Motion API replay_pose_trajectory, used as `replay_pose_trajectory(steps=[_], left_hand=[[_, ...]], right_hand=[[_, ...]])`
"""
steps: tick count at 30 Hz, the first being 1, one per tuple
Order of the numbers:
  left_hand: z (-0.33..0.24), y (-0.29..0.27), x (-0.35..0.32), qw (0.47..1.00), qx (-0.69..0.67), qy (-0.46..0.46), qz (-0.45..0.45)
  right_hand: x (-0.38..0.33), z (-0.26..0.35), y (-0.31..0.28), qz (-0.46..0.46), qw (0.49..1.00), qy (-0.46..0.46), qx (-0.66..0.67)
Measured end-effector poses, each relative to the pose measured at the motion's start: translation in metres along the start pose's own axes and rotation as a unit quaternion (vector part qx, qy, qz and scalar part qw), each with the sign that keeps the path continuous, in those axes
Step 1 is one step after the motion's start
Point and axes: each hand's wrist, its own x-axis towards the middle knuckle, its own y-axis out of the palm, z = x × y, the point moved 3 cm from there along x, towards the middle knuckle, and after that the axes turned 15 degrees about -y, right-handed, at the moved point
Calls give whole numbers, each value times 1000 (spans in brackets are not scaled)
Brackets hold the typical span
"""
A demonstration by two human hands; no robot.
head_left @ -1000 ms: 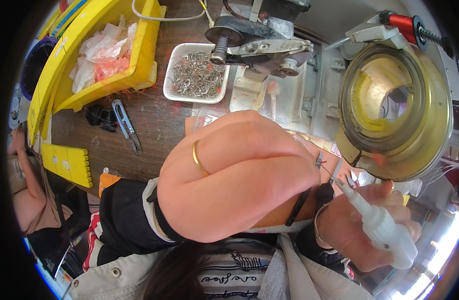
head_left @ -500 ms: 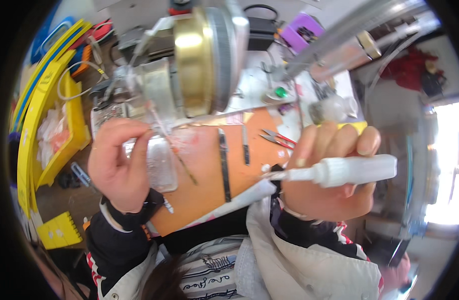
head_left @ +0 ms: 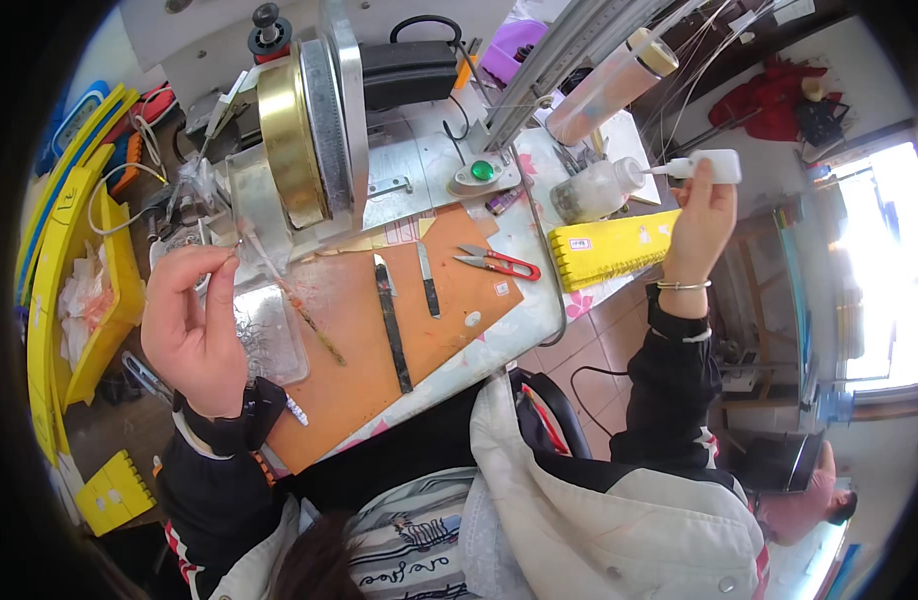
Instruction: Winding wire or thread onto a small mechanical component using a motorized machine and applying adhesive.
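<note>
My right hand is raised at the right and closed around a small white squeeze bottle. The bottle's thin nozzle points left, at or very near the mouth of a cloudy white jar. Over the left side of the bench, my left hand pinches thumb and forefinger together on something too small to make out. Beneath it lies a clear plastic tray with thin dark pieces in it. A thin brush-like stick slants down beside the tray onto the orange mat.
Red-handled snips, a slim knife and a long black tool lie on the mat. Behind stands a machine with a gold-rimmed wheel and green button. Yellow bins flank the left; a yellow ridged piece lies right.
My right hand has carried the squeeze bottle up and right, from over the mat to the jar. My left hand keeps its pinch and has shifted slightly left. The view has turned.
</note>
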Motion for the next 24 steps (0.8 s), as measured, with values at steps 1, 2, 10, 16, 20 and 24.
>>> replay_pose_trajectory(steps=[1,2,10,16,20,24], left_hand=[[0,0,1,1000,-6,-2,1],[0,-1,0,1000,-6,-2,0],[-9,-5,3,1000,-1,22,-4],[-6,-3,5,998,-28,48,-6],[-9,-8,3,997,-12,74,-1],[-12,-8,4,996,0,82,29]], right_hand=[[-3,-6,3,24,999,0,-30],[-6,-8,6,25,999,-1,-29],[-66,41,9,-24,991,101,85],[-135,122,55,432,901,36,24],[-168,161,105,579,808,-111,21],[-180,155,120,651,755,-73,-9]])
